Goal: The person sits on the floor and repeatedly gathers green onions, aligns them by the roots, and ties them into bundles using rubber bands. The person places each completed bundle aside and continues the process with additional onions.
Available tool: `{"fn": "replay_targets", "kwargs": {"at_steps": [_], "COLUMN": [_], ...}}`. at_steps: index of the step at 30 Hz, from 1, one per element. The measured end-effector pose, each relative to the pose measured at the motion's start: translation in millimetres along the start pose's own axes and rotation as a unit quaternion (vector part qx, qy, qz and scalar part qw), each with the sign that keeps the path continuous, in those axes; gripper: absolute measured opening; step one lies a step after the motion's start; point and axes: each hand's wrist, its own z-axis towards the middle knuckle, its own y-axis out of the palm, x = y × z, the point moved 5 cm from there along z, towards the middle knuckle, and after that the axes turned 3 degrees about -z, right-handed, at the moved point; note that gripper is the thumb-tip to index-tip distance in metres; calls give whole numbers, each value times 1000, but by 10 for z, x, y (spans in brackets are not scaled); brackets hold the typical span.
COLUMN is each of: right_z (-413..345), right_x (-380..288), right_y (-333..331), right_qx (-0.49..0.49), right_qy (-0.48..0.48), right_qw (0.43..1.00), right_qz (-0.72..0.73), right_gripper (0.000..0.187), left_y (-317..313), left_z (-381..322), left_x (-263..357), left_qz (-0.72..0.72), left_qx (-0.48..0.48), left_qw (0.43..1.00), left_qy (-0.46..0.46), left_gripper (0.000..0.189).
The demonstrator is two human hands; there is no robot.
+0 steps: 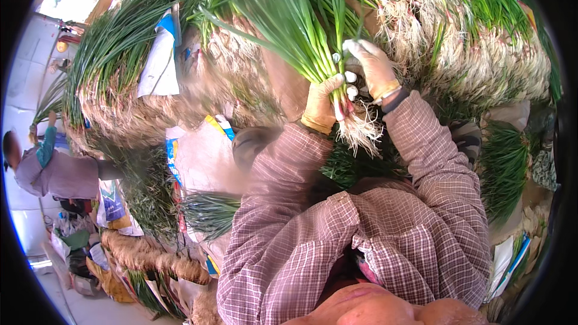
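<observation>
My left hand (321, 98), in a pale glove with white fingertips, grips a bunch of spring onions (319, 56) just above the bulbs. The green leaves fan up and away to the left. Below the hand hang reddish bulb ends and a tangle of white roots (360, 130). Beside the stems, on their right, is my gloved right hand (371, 67), its fingers bent and their tips at the outer stalk. A thin, blurred green strand shows by those fingertips; whether they pinch it I cannot tell.
Heaped spring onions with roots (469, 31) lie ahead to the right, and another heap (113, 58) to the left. Loose greens (149, 189) and a pale sack (203, 153) lie at my left; a bundle (503, 167) lies right. Another person (58, 169) holds a bunch at far left.
</observation>
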Motion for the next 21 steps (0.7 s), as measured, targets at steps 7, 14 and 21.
{"fn": "replay_targets", "kwargs": {"at_steps": [7, 14, 21], "right_z": [-740, -395, -92], "right_x": [293, -58, -11], "right_y": [-578, -369, 395], "right_qx": [-67, -167, -228], "right_qy": [112, -10, -81], "right_qw": [974, 950, 970], "right_qz": [183, -263, -15], "right_gripper": [24, 62, 35], "left_y": [-153, -23, -49], "left_z": [-38, -221, -212], "left_x": [189, -8, 47], "left_qz": [-47, -186, -216], "left_qx": [-25, -106, -133], "left_qw": [996, 970, 963], "left_qy": [-66, -117, -95], "left_gripper": [20, 21, 23]}}
